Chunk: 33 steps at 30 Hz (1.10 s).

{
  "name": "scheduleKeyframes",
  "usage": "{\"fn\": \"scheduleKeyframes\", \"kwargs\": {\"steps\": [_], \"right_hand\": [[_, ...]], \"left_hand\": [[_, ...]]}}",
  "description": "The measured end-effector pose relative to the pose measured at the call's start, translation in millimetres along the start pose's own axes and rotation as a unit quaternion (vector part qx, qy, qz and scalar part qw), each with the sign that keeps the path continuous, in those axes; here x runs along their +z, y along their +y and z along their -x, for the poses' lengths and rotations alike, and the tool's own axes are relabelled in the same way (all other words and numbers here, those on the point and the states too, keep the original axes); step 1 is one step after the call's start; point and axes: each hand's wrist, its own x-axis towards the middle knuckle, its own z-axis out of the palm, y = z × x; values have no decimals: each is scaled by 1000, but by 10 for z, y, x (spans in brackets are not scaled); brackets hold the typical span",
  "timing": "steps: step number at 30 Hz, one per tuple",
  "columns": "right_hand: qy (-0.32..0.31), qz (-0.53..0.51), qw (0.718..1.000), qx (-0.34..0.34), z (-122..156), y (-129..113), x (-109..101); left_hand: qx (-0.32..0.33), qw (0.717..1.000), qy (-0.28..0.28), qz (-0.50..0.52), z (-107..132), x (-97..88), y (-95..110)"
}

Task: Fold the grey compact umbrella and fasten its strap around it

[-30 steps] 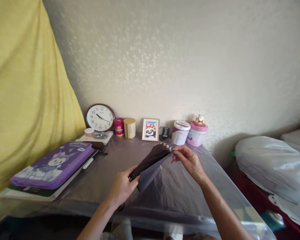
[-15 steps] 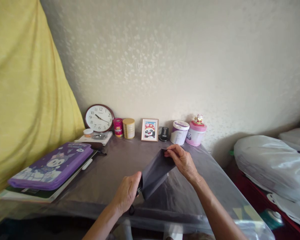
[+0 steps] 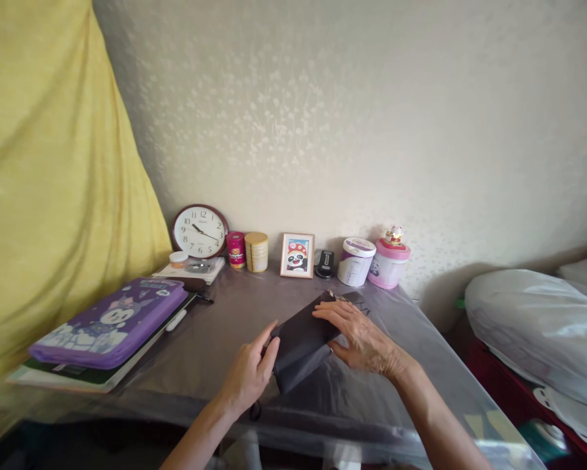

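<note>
The dark cloth [image 3: 300,343] is slanting between the two hands above the middle of the bench [image 3: 215,356], its far end pointing away to the right; whether its low corner is touching the bench, I cannot tell. The left hand [image 3: 247,375] is clamping the near end between thumb and fingers [image 3: 269,359]. The right hand [image 3: 364,336] is spreading over the far part, its fingers lying across the top and its thumb standing apart from them lower down; whether they are pinching anything, I cannot tell.

The cloth is looking thin, smooth and light, so it is probably folding readily and sliding a little under a loose touch. Nothing about it is seeming fragile. The near end is likely offering the firmest hold, while the loose flap below is likely sagging unless fingers are pressing it flat. A black loop [image 3: 255,411] is hanging below the left hand. Beyond, a frame [image 3: 297,256] and a white tub [image 3: 356,262] are standing well apart from the cloth.
</note>
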Motion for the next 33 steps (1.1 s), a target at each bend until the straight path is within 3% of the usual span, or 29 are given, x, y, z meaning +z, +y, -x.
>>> {"fn": "scheduleKeyframes", "kwargs": {"steps": [5,11,17,22,25,28,31,33], "right_hand": [[-41,94,994,31,-11,39,63],[-95,146,983,57,-48,41,77],[-85,189,977,48,-78,55,64],[-80,182,979,45,-87,70,119],[-22,142,989,42,-71,93,111],[94,67,991,68,-16,217,66],[245,-52,954,165,92,474,86],[286,-142,912,256,179,668,175]], "left_hand": [[14,1000,-16,-13,7,-29,-15],[82,994,-59,-44,-35,-41,-51],[99,980,-111,-136,-7,-34,-38],[73,966,-98,-228,15,41,-12],[70,977,-76,-189,4,22,-5],[64,988,-47,-134,-6,-47,-7],[51,995,-20,-89,-16,-118,-14],[43,998,-6,-55,-25,-149,-13]]}}
